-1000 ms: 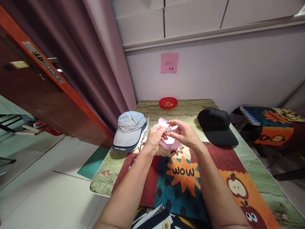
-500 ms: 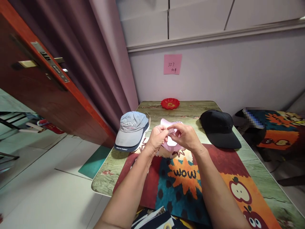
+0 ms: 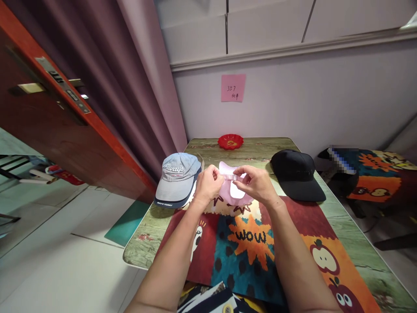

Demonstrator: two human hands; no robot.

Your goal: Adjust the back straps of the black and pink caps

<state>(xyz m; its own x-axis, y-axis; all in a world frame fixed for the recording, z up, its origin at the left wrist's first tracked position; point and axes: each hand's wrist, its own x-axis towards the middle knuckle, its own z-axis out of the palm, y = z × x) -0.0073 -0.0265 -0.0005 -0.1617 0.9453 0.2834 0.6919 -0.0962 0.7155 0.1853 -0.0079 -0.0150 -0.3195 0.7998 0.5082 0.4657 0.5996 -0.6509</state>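
Note:
A pink cap [image 3: 225,191] is at the middle of the table, its back strap [image 3: 228,177] turned toward me. My left hand [image 3: 207,186] is closed in a pinch on the strap's left part. My right hand [image 3: 257,183] pinches the other side between thumb and fingers, by a small buckle [image 3: 235,177]. The strap runs taut between both hands, and a pale inner panel [image 3: 236,190] of the cap shows below it. To the left sits a grey-blue cap [image 3: 177,177] with a dark-edged brim; to the right lies a black cap [image 3: 296,174].
A red scalloped dish [image 3: 230,141] stands at the table's far edge, below a pink note [image 3: 233,88] on the wall. A colourful mat [image 3: 224,256] covers the table's near part. On the left are a door [image 3: 48,126] and a purple curtain [image 3: 140,87].
My hands have moved apart, the left going leftward. The strap and buckle now show stretched between them, where the fingers were bunched together before.

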